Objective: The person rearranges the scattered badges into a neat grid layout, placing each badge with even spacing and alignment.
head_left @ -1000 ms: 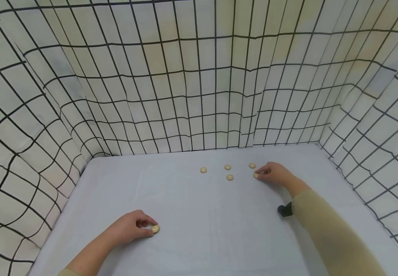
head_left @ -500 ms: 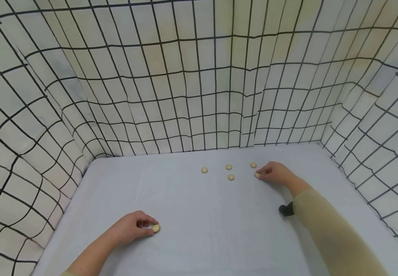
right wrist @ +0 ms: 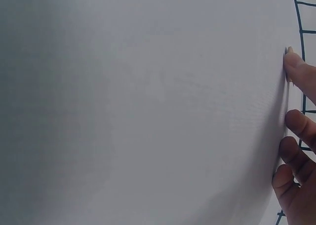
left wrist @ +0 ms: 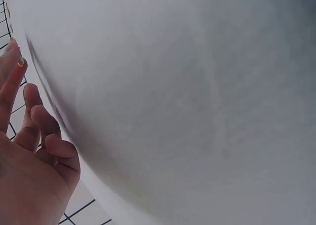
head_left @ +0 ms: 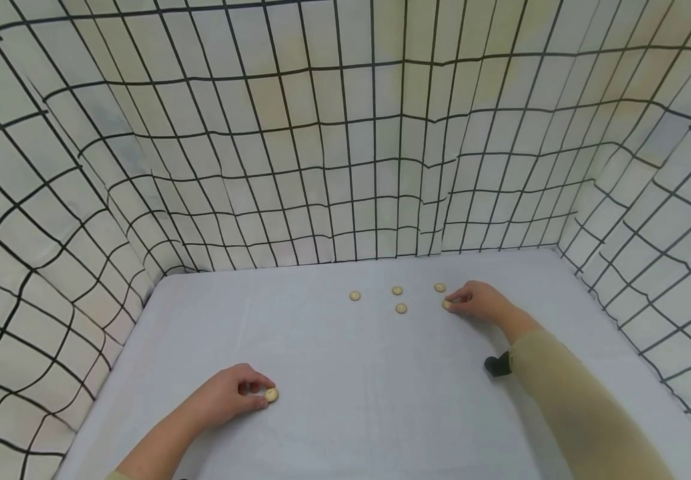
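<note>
Between thumb and index finger, my left hand [head_left: 223,398] pinches a small round pale-yellow disc [head_left: 271,395] at the near left of the white table. Its face tilts toward the head camera and bears a small central mark. In the left wrist view only the edge of this disc [left wrist: 20,62] shows at the fingertips; the other fingers curl loosely. Farther off at the right, my right hand [head_left: 482,303] pinches a similar disc [head_left: 446,304] close over the cloth, its right side hidden by the fingertips. The right wrist view shows a thumb [right wrist: 295,60] against that disc.
Several like discs lie flat at the back: a leftmost disc [head_left: 354,295], two near the middle, and another disc [head_left: 440,287] just beyond my right fingertips. A white wall with a black grid [head_left: 375,160] encloses the table [head_left: 333,373]. A black wrist device [head_left: 498,365] sits under the right sleeve.
My left hand has risen very slightly with its disc over the last half second. The right hand and the lying discs keep their places; the head view shifted a little earlier.
</note>
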